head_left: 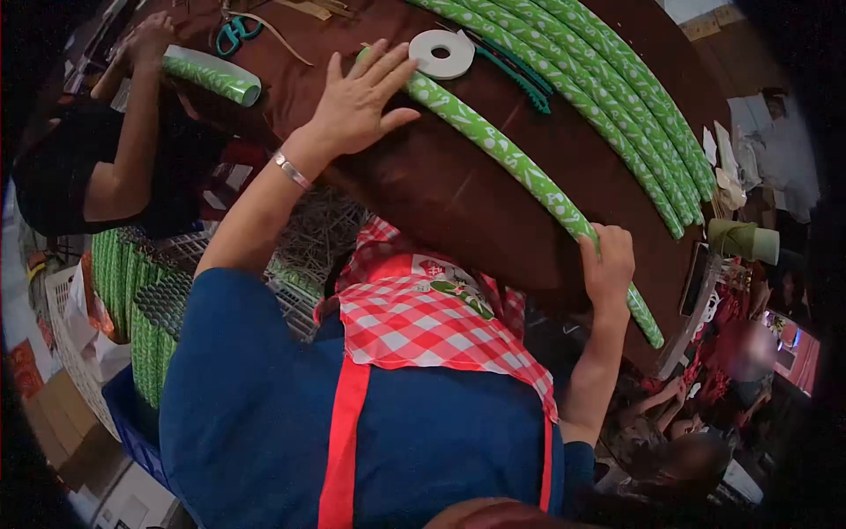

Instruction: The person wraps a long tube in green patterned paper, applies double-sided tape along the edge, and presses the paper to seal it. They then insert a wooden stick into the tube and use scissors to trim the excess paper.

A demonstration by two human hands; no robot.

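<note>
A long, thin roll of green wrapping paper [493,145] with white print slants across the brown table, curved by the lens. My left hand [366,101] lies palm down over its far-left end, fingers outstretched and thumb apart. Lower right, my right hand [610,260] has its fingers closed around the same roll near its other end, which sticks out below the hand. A white roll of tape [425,55] lies flat by my left fingertips. Beside the tape is a dark teal toothed strip [520,78]. What is under my left palm is hidden.
Several finished green rolls [608,106] lie side by side at the far right of the table [432,189]. Teal-handled scissors [238,33] lie at upper left. A co-worker's arm [132,150] reaches over a shorter green roll [211,78]. Bundled green rolls [150,344] stand in a blue crate [132,423].
</note>
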